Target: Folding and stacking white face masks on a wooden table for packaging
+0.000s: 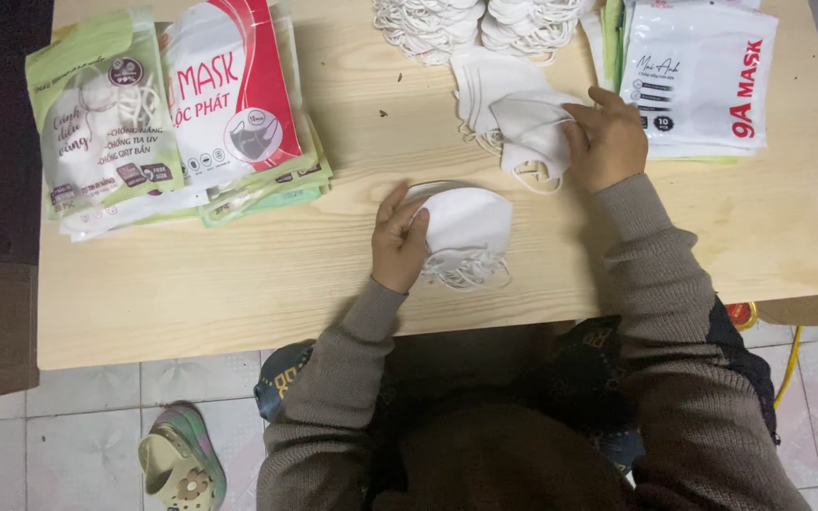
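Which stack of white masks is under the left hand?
The small stack nearest the table's front edge; the left hand rests on it, while the right hand touches the farther one.

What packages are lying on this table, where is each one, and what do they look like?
Green and white pouch: far left, flat, rectangular, pale mask picture.
Red and white pouch: beside it, atop a fanned stack, dark mask picture.
White pouch: top right, glossy, red lettering, on a stack by the right hand.
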